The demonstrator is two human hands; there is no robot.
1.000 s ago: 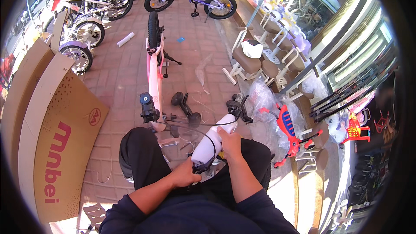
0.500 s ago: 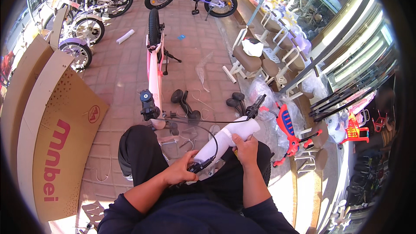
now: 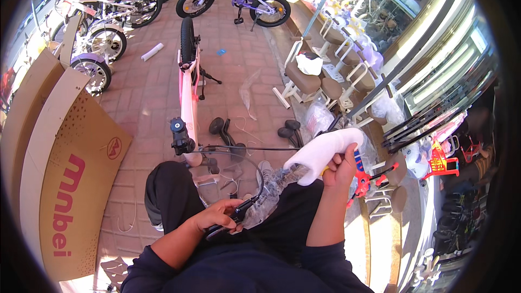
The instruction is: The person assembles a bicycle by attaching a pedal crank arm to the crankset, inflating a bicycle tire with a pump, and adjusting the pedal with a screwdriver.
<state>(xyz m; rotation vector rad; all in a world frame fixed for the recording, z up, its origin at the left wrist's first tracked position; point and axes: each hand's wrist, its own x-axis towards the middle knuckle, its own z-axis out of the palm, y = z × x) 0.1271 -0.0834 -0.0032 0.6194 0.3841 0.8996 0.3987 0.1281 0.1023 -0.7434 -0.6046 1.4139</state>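
Note:
Across my lap lies a bicycle handlebar, part of it wrapped in crumpled clear plastic (image 3: 266, 204). My left hand (image 3: 220, 216) is closed around its left end, beside a black brake lever (image 3: 216, 232). A white foam wrap (image 3: 324, 153) covers the bar's right part, and my right hand (image 3: 342, 169) grips the foam's lower edge. Something small and yellow (image 3: 326, 170) shows by the right fingers; its kind is hidden. Black cables run from the bar to a pink bicycle frame (image 3: 189, 100), whose black stem clamp (image 3: 182, 134) faces me.
A large cardboard box (image 3: 81, 179) stands at left. Black pedals or training-wheel parts (image 3: 228, 138) and plastic scraps lie on the brick paving. Several bicycles (image 3: 233, 0) stand far off; brown-seated stools (image 3: 309, 76) and a red-and-blue toy (image 3: 362, 182) are on the right.
The white foam wrap has shifted to the right with my right hand, uncovering the plastic-wrapped stretch of handlebar. My left hand stays at the bar's left end.

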